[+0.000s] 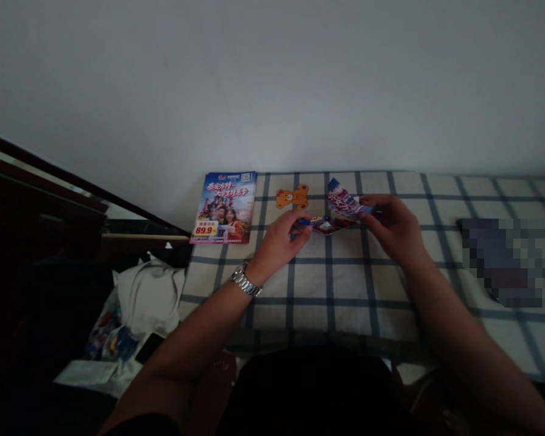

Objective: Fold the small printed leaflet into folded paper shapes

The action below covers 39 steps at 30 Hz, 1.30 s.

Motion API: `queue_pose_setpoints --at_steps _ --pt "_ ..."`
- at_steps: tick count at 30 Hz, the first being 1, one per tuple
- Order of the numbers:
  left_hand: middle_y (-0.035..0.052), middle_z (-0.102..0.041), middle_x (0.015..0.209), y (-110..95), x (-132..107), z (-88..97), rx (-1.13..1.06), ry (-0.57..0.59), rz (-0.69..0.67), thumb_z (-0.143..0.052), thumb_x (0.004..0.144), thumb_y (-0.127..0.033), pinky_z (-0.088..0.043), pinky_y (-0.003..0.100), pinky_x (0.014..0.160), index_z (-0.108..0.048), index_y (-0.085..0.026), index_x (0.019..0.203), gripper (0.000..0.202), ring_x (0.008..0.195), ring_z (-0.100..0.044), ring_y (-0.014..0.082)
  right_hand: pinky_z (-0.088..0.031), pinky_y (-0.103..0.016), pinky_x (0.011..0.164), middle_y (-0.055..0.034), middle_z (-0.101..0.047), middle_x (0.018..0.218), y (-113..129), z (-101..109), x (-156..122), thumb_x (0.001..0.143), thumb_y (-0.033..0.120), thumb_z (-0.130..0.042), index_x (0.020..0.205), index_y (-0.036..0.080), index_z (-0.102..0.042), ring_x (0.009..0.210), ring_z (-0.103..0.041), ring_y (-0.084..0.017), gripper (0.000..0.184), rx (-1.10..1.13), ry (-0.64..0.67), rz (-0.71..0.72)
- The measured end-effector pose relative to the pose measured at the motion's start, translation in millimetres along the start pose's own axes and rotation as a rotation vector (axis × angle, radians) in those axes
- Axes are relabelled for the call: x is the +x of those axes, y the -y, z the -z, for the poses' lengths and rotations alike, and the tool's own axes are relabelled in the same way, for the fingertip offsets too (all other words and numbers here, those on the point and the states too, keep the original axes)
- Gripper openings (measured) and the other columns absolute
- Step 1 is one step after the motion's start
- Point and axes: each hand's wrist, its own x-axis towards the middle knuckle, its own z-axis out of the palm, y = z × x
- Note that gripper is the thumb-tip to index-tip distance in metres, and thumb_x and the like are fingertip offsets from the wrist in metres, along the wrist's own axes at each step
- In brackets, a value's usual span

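Above the checked cloth, a colourful printed flyer (342,198) is bent between my two hands. My left hand (285,237), with a metal watch (246,280) on the wrist, pinches its left end between thumb and fingers. At the upper right end, my right hand (389,227) grips the flyer, thumb and fingers closed on it. The middle of the sheet is folded, so part of its print is hidden. A stack of similar flyers (223,209) lies to the left by the wall. Between the stack and my hands is an orange bear-shaped piece (292,197).
The checked cloth (272,312) covers the table up to the pale wall (300,85). A dark, pixelated flat object (504,263) lies at the right. Low on the left are a white bag (149,290) and a dark phone-like rectangle (149,347), beside dark wooden furniture (36,212).
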Motion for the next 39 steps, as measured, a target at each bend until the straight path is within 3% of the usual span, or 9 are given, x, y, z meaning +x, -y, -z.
queue_pose_setpoints --at_steps 12,24,39 --pt "0.0049 -0.074 0.111 -1.3 -0.7 0.5 -0.012 0.02 0.026 -0.066 0.102 -0.026 -0.064 0.028 0.083 -0.065 -0.022 0.119 0.018 0.092 -0.074 0.0149 -0.063 -0.048 0.1 -0.0082 -0.073 0.126 3.0 -9.5 -3.8 0.097 0.036 -0.073 0.112 0.029 -0.067 0.119 -0.071 -0.027 0.018 -0.081 0.142 0.077" --pt "0.004 -0.074 0.108 -2.6 0.1 -0.1 -0.029 0.017 0.024 -0.067 0.1 -0.023 -0.065 0.029 0.083 -0.065 -0.021 0.114 0.014 0.09 -0.076 0.0149 -0.065 -0.048 0.096 -0.0078 -0.071 0.127 -2.0 -13.6 -4.6 0.096 0.038 -0.072 0.112 0.029 -0.066 0.121 -0.069 -0.027 0.019 -0.065 0.146 0.014" --pt "0.004 -0.074 0.112 3.4 -0.9 -2.2 -0.057 0.01 0.058 -0.069 0.101 -0.025 -0.065 0.026 0.085 -0.066 -0.021 0.117 0.017 0.093 -0.075 0.0134 -0.065 -0.045 0.094 -0.008 -0.072 0.123 -1.1 -10.0 -3.1 0.098 0.034 -0.071 0.11 0.029 -0.065 0.12 -0.07 -0.027 0.015 -0.088 0.215 0.066"
